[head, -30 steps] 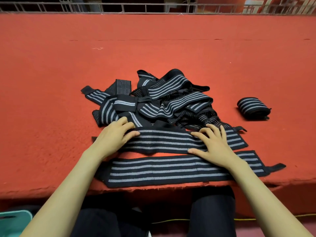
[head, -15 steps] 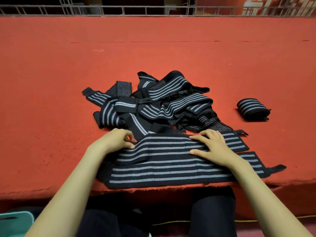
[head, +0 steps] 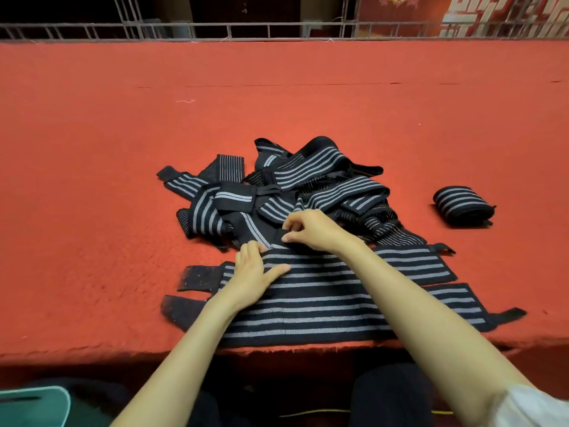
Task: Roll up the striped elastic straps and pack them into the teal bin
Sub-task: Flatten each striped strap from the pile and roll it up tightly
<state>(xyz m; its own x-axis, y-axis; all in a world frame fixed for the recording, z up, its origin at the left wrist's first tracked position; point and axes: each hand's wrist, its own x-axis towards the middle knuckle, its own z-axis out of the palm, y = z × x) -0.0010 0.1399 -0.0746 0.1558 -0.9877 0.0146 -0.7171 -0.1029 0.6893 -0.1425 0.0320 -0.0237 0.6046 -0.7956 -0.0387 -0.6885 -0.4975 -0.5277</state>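
Observation:
Two black straps with grey stripes lie flat side by side near the table's front edge, the far one (head: pixel 409 263) and the near one (head: pixel 308 322). My left hand (head: pixel 252 272) rests on the far flat strap with fingers nearly straight. My right hand (head: pixel 311 229) has crossed to the middle and pinches a black strap at the near edge of the tangled pile (head: pixel 292 186). One rolled strap (head: pixel 463 204) sits apart at the right. A corner of the teal bin (head: pixel 37 405) shows at the bottom left, below the table.
The red felt table (head: pixel 123 149) stretches far back to a metal railing (head: pixel 277 29). Its front edge runs just below the near strap. My dark-clad legs are under the table, and a yellow cord (head: pixel 308 413) lies on the floor.
My right hand left the right part of the flat strap and moved left and forward to pinch a strap in the pile. My left hand shifted right onto the far strap, uncovering its left end.

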